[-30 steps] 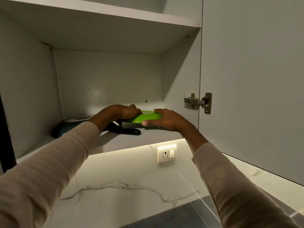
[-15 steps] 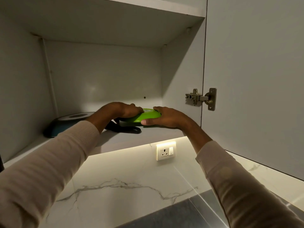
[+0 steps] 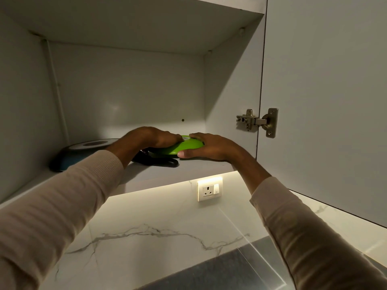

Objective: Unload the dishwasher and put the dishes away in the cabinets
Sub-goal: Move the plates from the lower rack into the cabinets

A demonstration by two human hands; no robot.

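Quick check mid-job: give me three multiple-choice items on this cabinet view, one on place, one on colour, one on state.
1. The green pan is: A on the counter; B in the lower compartment; C on the top shelf.
2. The other pan, left of it, is: A red; B blue; C white.
3. The cabinet door is: A shut; B open; C missing.
Answers: B, left hand and right hand hold it over the lower shelf; B, its side shows blue; B, it stands swung out on its hinge.

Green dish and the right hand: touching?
Touching. The head view shows the right hand with its thumb against the rim of the green dish and its fingers over the top.
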